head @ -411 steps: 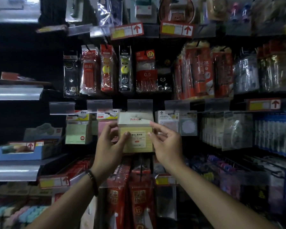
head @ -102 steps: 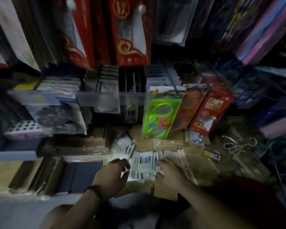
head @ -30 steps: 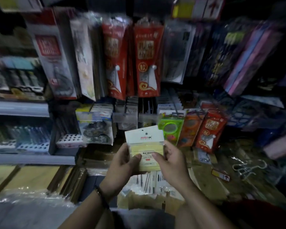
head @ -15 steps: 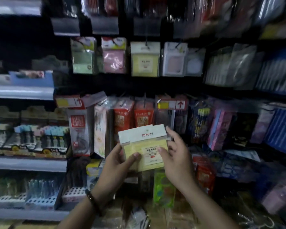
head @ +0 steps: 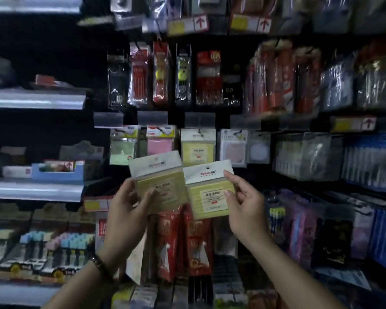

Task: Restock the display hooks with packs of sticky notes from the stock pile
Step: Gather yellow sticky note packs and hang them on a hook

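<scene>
Sticky note pack (head: 210, 190), yellow with a white top, was pinched by the right hand (head: 245, 210). The thumb lay on its front and one finger touched its top right corner. A second sticky note pack (head: 163, 186), a bit blurry, was gripped by the left hand (head: 129, 210), with the thumb on the front and the fingers curled behind. The two packs were side by side between the hands, and their edges met. Both were tipped a little. A dark bracelet (head: 99, 264) sat on the left wrist.

Behind and below the hands hung red packs (head: 187, 237). To the left of the left hand were shelves (head: 35, 190), and a blue box (head: 57, 172) stood on one. To the right of the right hand hung purple and blue packs (head: 299, 230).

Just above the hands, farther back, a row of packs hung on hooks. A hanging yellow pack (head: 197, 148) looked like the two in the hands. Left of it hung a pink pack (head: 161, 143) and then a green pack (head: 123, 148). Right of it hung a white pack (head: 233, 148). Clear tag holders (head: 198, 119) stuck out over this row. Higher up hung pen packs (head: 207, 79). At the very top were price tags (head: 187, 24) with red arrows.
</scene>
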`<move>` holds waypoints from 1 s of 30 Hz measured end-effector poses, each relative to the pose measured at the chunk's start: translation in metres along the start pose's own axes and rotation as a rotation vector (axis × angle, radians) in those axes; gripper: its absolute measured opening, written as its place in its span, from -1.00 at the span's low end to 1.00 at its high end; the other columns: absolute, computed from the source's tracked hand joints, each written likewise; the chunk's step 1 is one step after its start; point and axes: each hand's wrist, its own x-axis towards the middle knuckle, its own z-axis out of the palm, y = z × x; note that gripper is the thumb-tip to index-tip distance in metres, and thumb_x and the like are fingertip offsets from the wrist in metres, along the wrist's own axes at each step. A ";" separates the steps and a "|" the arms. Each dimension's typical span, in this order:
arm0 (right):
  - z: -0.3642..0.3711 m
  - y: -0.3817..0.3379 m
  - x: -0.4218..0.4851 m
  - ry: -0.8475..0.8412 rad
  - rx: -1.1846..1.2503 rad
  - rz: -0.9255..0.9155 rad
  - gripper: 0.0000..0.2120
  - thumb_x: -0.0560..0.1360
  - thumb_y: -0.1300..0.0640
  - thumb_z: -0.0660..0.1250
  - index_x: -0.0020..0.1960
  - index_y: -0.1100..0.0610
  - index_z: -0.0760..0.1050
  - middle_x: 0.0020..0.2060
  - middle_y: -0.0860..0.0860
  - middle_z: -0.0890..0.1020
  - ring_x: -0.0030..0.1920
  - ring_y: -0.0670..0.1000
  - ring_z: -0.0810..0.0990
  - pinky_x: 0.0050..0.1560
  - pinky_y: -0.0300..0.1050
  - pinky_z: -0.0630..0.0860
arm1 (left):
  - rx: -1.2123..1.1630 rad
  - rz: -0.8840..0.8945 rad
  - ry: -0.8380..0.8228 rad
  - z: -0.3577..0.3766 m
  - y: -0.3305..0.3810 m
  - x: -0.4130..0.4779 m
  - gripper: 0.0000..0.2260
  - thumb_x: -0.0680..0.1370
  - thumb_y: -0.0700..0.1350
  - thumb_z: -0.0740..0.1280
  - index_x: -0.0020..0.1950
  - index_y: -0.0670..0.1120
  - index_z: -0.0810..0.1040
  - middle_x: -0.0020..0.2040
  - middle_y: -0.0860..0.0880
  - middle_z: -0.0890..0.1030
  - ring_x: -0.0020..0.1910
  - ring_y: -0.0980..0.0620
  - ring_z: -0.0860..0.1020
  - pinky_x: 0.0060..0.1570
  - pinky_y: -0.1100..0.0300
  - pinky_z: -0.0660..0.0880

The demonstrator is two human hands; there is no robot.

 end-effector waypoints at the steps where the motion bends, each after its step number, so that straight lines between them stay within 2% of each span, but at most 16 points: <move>1: 0.001 0.001 0.010 0.003 -0.027 -0.013 -0.55 0.69 0.33 0.31 0.41 -0.14 0.58 0.05 -0.08 0.78 0.02 -0.04 0.77 0.02 0.16 0.75 | 0.002 0.016 0.021 -0.003 0.004 0.007 -0.80 0.67 -0.18 0.38 0.25 0.05 0.60 0.15 0.00 0.75 0.11 -0.01 0.75 -0.11 0.12 0.72; 4: 0.006 0.003 0.038 0.020 -0.072 -0.055 -0.56 0.68 0.31 0.31 0.44 -0.10 0.58 0.08 -0.05 0.76 -0.02 -0.02 0.77 -0.08 0.22 0.74 | 0.015 0.041 0.046 -0.007 0.011 0.023 -0.81 0.66 -0.19 0.37 0.24 0.03 0.58 0.13 0.01 0.75 0.08 0.00 0.75 -0.16 0.12 0.72; 6: 0.015 0.005 0.054 0.036 -0.078 -0.096 -0.55 0.67 0.32 0.33 0.43 -0.09 0.59 0.07 -0.05 0.76 -0.08 0.04 0.76 -0.13 0.20 0.74 | 0.015 0.034 0.036 -0.009 0.012 0.032 -0.80 0.66 -0.19 0.37 0.24 0.04 0.58 0.12 0.00 0.75 0.07 -0.01 0.76 -0.18 0.12 0.72; 8: 0.026 0.006 0.068 0.046 -0.058 -0.125 -0.55 0.66 0.33 0.34 0.41 -0.10 0.60 0.01 -0.03 0.77 -0.22 -0.05 0.70 -0.26 -0.04 0.64 | 0.023 0.029 0.010 -0.008 0.010 0.040 -0.78 0.66 -0.18 0.37 0.26 0.06 0.58 0.15 -0.01 0.75 0.09 -0.02 0.75 -0.14 0.08 0.72; 9: 0.032 0.006 0.074 0.044 -0.031 -0.131 -0.56 0.65 0.34 0.34 0.40 -0.08 0.61 0.03 -0.01 0.77 -0.23 -0.08 0.68 -0.27 -0.10 0.58 | 0.034 0.029 0.007 -0.008 0.009 0.044 -0.78 0.66 -0.18 0.37 0.26 0.06 0.58 0.16 -0.01 0.75 0.10 -0.03 0.75 -0.13 0.07 0.72; 11: 0.043 0.006 0.085 0.057 0.019 -0.149 -0.57 0.65 0.36 0.34 0.40 -0.03 0.61 0.14 -0.03 0.76 -0.03 -0.06 0.75 -0.11 -0.10 0.65 | 0.045 0.034 0.000 -0.007 0.007 0.050 -0.78 0.66 -0.17 0.37 0.28 0.04 0.58 0.14 0.01 0.75 0.09 -0.01 0.75 -0.16 0.10 0.72; 13: 0.052 0.007 0.095 0.091 0.076 -0.159 -0.59 0.64 0.37 0.34 0.38 0.01 0.62 0.15 -0.08 0.75 0.04 0.00 0.76 0.00 0.00 0.72 | 0.050 0.034 -0.006 -0.007 0.005 0.056 -0.78 0.67 -0.17 0.37 0.30 0.03 0.57 0.13 0.03 0.75 0.07 0.00 0.76 -0.18 0.10 0.72; 17: 0.061 0.006 0.109 0.139 0.078 -0.194 -0.61 0.66 0.34 0.35 0.38 -0.02 0.62 0.13 -0.18 0.74 -0.12 0.16 0.72 -0.17 0.09 0.69 | 0.052 0.027 -0.015 -0.005 0.002 0.063 -0.79 0.68 -0.17 0.35 0.29 0.04 0.56 0.10 0.05 0.76 0.05 0.00 0.76 -0.14 0.03 0.72; 19: 0.063 0.006 0.115 0.157 0.066 -0.207 -0.59 0.66 0.33 0.35 0.38 -0.06 0.62 0.18 -0.16 0.73 -0.17 0.06 0.71 -0.19 0.01 0.67 | 0.052 0.027 -0.019 -0.003 0.002 0.066 -0.80 0.68 -0.18 0.34 0.26 0.04 0.56 0.08 0.05 0.76 0.04 0.00 0.76 -0.14 0.01 0.72; 21: 0.064 0.005 0.121 0.175 0.060 -0.205 -0.56 0.66 0.33 0.34 0.36 -0.15 0.61 0.26 -0.18 0.70 0.08 0.01 0.74 0.09 0.11 0.72 | 0.058 0.036 -0.034 -0.001 0.004 0.068 -0.80 0.68 -0.19 0.34 0.26 0.05 0.56 0.08 0.08 0.76 0.05 0.03 0.76 -0.16 0.07 0.73; 23: 0.065 0.006 0.126 0.166 0.012 -0.207 -0.52 0.65 0.33 0.35 0.34 -0.22 0.58 0.30 -0.19 0.67 0.23 0.06 0.71 0.25 0.24 0.66 | 0.054 0.031 -0.038 0.001 0.004 0.070 -0.80 0.68 -0.18 0.34 0.27 0.03 0.56 0.10 0.07 0.76 0.05 0.03 0.76 -0.15 0.06 0.73; 25: 0.065 0.010 0.130 0.144 -0.020 -0.197 -0.53 0.65 0.33 0.34 0.37 -0.17 0.58 0.31 -0.16 0.67 0.27 0.00 0.69 0.27 0.20 0.66 | 0.049 0.019 -0.035 0.001 0.002 0.071 -0.80 0.68 -0.17 0.35 0.28 0.02 0.56 0.12 0.03 0.76 0.08 0.01 0.76 -0.09 0.00 0.74; 28: 0.065 0.016 0.137 0.120 -0.071 -0.168 -0.57 0.66 0.31 0.33 0.43 -0.06 0.59 0.29 -0.14 0.67 0.20 0.02 0.70 0.19 0.18 0.70 | 0.057 0.017 -0.039 0.003 0.000 0.073 -0.79 0.68 -0.16 0.36 0.29 0.04 0.56 0.15 0.00 0.75 0.09 0.00 0.76 -0.09 -0.02 0.74; 30: 0.064 0.016 0.140 0.111 -0.096 -0.159 -0.58 0.67 0.31 0.32 0.45 -0.02 0.57 0.29 -0.10 0.67 0.07 -0.06 0.68 0.08 -0.05 0.69 | 0.063 0.026 -0.050 0.005 -0.002 0.074 -0.79 0.67 -0.15 0.36 0.28 0.06 0.57 0.16 0.00 0.75 0.11 0.01 0.75 -0.10 0.02 0.74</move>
